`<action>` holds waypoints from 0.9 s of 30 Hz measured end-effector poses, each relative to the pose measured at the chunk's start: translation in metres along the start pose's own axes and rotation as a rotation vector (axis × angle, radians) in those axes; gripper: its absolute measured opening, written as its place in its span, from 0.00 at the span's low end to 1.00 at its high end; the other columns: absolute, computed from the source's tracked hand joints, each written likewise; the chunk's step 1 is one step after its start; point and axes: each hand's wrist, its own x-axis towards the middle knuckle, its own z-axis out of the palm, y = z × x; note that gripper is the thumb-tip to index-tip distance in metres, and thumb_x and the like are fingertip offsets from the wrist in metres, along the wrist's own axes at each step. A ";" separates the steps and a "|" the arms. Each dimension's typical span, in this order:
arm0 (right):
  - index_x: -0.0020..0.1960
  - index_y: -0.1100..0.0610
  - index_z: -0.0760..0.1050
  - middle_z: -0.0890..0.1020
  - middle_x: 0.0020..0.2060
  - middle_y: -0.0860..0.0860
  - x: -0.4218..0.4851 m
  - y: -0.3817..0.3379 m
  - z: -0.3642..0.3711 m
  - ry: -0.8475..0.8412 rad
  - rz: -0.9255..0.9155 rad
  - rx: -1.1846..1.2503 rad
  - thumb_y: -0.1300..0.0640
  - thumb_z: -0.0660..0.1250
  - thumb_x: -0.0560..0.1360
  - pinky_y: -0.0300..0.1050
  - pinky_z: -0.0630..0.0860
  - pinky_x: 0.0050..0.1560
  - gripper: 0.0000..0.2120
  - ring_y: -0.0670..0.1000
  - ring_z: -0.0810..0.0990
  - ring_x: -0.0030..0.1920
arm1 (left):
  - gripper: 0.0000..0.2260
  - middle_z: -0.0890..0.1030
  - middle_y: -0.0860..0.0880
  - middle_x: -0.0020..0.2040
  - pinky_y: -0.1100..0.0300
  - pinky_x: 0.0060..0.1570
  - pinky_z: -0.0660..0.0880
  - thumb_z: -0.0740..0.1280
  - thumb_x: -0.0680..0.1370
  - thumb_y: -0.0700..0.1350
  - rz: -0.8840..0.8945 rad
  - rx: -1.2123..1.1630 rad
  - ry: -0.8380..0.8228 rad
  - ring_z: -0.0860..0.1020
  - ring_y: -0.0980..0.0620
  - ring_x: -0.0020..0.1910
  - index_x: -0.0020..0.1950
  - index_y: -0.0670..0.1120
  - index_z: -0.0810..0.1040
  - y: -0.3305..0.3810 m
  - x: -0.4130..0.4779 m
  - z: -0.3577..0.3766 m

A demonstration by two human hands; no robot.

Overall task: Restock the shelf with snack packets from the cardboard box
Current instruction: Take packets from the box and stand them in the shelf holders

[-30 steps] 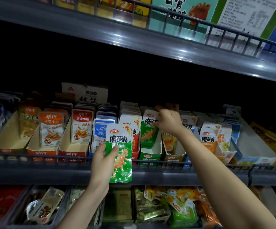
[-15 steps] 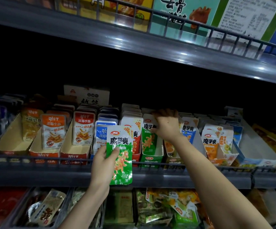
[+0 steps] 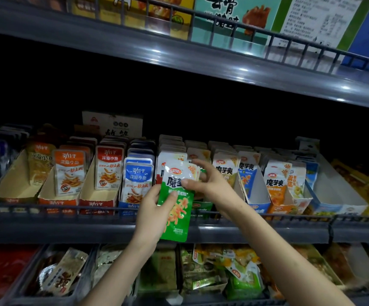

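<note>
Green-and-white snack packet (image 3: 176, 209) upright, slightly tilted, before front rail of middle shelf (image 3: 68, 231); possibly several stacked.

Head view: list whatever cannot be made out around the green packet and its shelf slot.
Green packet: head view; thumbs of the left hand and right hand cover part of its print, and whether more packets lie behind it is unclear.
Green tray: head view; both hands hide how full it is.
White box at the shelf back: head view; packet rows hide its lower part, darkness its sides.
</note>
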 end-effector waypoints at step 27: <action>0.66 0.53 0.73 0.76 0.54 0.53 0.061 0.036 -0.051 0.407 -0.343 -0.928 0.48 0.73 0.72 0.45 0.64 0.50 0.25 0.55 0.70 0.57 | 0.30 0.78 0.32 0.53 0.42 0.51 0.69 0.74 0.68 0.55 0.241 1.237 0.451 0.76 0.33 0.50 0.59 0.33 0.75 -0.047 0.033 -0.041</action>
